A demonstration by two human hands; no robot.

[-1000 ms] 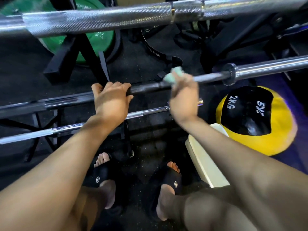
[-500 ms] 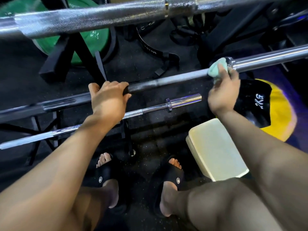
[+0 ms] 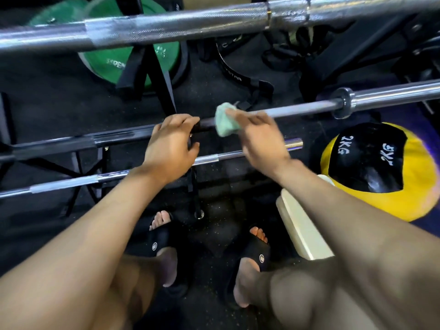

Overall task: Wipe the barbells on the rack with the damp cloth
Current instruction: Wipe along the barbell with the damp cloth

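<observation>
Head view: the middle barbell is gripped by the left hand, while the green cloth is pinched against it by the right hand.

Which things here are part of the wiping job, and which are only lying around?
Part of the job:
- green cloth, held in the right hand
- middle barbell, gripped by the left hand
- top barbell
- lower barbell

Only lying around:
- yellow and black medicine ball
- green weight plate
- cream pad
- black straps
</observation>
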